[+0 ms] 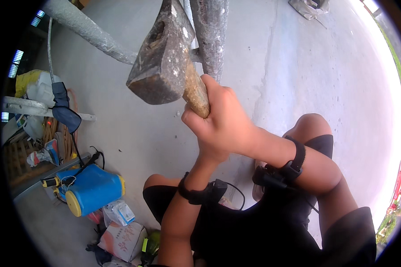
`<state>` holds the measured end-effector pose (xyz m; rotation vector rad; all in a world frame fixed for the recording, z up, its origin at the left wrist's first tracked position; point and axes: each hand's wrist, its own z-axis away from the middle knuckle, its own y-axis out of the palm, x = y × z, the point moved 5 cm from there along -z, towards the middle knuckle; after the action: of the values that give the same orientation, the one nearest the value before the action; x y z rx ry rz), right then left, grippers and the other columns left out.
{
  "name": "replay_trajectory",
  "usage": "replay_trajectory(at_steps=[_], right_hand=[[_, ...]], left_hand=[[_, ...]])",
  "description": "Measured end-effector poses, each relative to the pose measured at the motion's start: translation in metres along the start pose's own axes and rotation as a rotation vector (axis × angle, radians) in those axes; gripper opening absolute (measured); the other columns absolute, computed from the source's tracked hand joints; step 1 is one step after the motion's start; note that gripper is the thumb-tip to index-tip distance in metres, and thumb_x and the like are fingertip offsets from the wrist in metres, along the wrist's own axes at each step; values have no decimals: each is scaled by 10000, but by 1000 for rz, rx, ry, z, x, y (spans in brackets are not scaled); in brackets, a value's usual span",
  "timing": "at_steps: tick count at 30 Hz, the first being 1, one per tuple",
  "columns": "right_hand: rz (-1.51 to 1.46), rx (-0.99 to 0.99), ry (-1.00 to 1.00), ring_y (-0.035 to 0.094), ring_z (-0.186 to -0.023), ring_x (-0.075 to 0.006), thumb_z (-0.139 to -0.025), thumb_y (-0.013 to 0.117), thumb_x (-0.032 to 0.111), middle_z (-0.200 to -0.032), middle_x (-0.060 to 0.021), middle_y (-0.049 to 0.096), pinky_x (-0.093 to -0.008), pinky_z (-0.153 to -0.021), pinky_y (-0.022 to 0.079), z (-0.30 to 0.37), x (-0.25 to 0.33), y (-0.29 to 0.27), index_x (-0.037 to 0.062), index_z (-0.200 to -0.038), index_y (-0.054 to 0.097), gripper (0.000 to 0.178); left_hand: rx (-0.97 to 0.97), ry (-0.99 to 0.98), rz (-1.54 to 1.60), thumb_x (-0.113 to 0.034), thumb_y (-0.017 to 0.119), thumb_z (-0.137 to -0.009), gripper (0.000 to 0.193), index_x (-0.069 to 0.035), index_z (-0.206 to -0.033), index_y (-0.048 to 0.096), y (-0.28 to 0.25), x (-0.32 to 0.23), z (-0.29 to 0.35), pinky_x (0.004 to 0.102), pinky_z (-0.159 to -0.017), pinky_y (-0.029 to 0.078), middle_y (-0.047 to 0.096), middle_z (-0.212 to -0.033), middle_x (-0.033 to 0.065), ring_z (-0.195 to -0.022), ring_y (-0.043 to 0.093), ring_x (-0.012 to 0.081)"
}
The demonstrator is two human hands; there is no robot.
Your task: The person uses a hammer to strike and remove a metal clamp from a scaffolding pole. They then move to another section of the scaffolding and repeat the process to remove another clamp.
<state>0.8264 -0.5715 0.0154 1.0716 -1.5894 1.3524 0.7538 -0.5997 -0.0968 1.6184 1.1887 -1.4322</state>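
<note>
In front of me an axe [161, 60] is raised, with a thick, worn dark-metal head and a short visible length of brown wooden handle [196, 91]. My right hand [231, 113] is closed round the handle below the head. My left hand [203, 135] is pressed against it, closed at the same grip and partly covered by the right. The lower handle is hidden by both hands. Just behind the axe head stands a paint-spattered metal pole [212, 40]; whether the two touch I cannot tell.
Another spattered pipe [93, 33] slants in at the upper left. A blue tank sprayer [96, 189] lies left of my knees, near a cardboard box [122, 240] and plastic packets [119, 212]. Jugs [41, 89] and wooden slats stand farther left. A grey bag [311, 8] lies far right on the concrete floor [298, 80].
</note>
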Motion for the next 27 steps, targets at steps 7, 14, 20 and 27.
replay_trajectory(at_steps=[7,14,20,27], right_hand=[[63,43,94,609,-612,-350,-798,612,170,-664,-214,575,-415,-596,493,-3,-15,8,-51,-905,472,283],[-50,113,237,605,-621,-352,-796,624,169,-674,-205,573,-410,-612,493,-11,-26,12,-44,-926,480,288],[-79,106,27,605,-632,-337,-800,622,174,-684,-197,576,-400,-625,499,1,-2,5,-48,-954,489,301],[2,114,149,624,-627,-369,-793,629,151,-677,-216,584,-396,-616,507,-5,-22,6,-58,-968,487,307]], left_hand=[[-138,-44,161,-278,548,-963,575,-25,-1419,306,3,11,5,387,-992,440,449,-1360,138,-1253,479,235],[-143,-73,248,-249,583,-941,567,-17,-1395,333,1,33,10,388,-961,465,469,-1346,153,-1238,506,250],[-41,-79,140,-271,503,-986,513,-44,-1406,315,5,34,19,380,-991,443,446,-1356,118,-1249,474,212],[-36,-77,122,-271,505,-987,513,-46,-1407,315,12,37,26,376,-994,441,449,-1355,109,-1250,473,203]])
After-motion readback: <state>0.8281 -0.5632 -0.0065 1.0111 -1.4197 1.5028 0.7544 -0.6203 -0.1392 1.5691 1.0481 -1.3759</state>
